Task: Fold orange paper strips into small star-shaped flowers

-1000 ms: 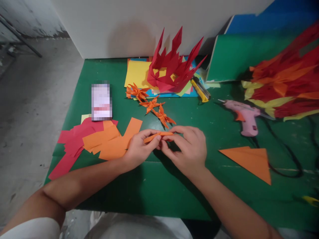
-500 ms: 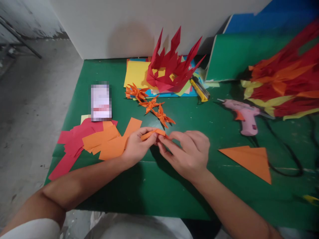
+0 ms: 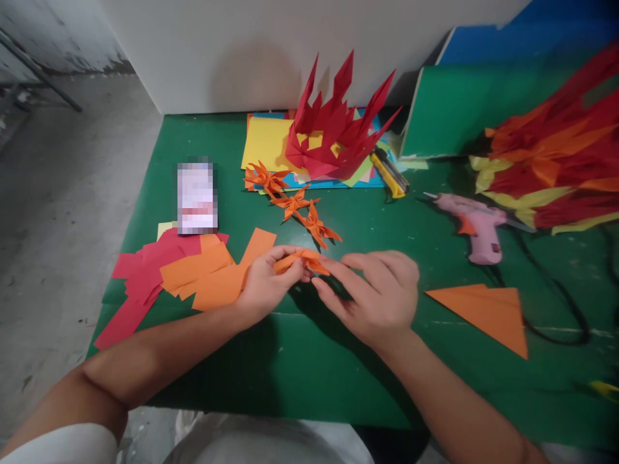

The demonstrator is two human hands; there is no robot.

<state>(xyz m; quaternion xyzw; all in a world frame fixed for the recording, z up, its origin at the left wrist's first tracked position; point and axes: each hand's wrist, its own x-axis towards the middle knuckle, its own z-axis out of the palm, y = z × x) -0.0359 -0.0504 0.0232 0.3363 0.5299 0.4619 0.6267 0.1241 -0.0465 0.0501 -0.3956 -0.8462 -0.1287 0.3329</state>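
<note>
In the middle of the table, my left hand (image 3: 268, 277) pinches a folded orange paper piece (image 3: 316, 263) between thumb and fingers. My right hand (image 3: 380, 290) is at the piece's right end, thumb and index finger spread apart, the index tip at or very near the paper. Just beyond my hands lie three orange paper flowers (image 3: 294, 203) in a slanting row. Orange paper strips (image 3: 220, 283) lie loose beside my left wrist, overlapping red paper strips (image 3: 145, 274). A folded orange paper triangle (image 3: 488, 316) rests to the right of my right hand.
A red paper crown (image 3: 333, 145) stands on stacked coloured paper (image 3: 265, 142) at the back. A yellow utility knife (image 3: 391, 175) lies beside it. A pink glue gun (image 3: 478, 225) with a black cord is to the right. A phone (image 3: 196, 196) lies left. Red-orange paper flames (image 3: 556, 154) fill the far right.
My right hand has drawn slightly right, its thumb and index finger parting from their pinch. More of the orange piece's right end shows now. My left hand keeps its place.
</note>
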